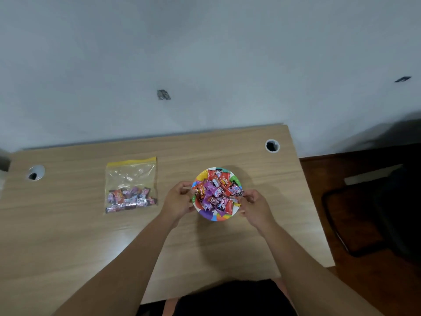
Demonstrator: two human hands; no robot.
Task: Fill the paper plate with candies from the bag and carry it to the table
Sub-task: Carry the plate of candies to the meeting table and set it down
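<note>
A colourful paper plate point(222, 217) is heaped with red and purple wrapped candies point(216, 192). My left hand point(177, 199) grips its left rim and my right hand point(255, 205) grips its right rim. The plate is over the wooden desk point(68, 236), right of centre; I cannot tell whether it rests on the desk or is lifted. To the left lies a clear zip bag point(131, 184) with a yellow seal, flat on the desk, with several candies left in its lower part.
Two round cable holes sit in the desk, one at the far left point(36, 172) and one at the back right point(272, 145). A grey wall runs behind the desk. A dark chair point(376, 213) stands on the brown floor at the right.
</note>
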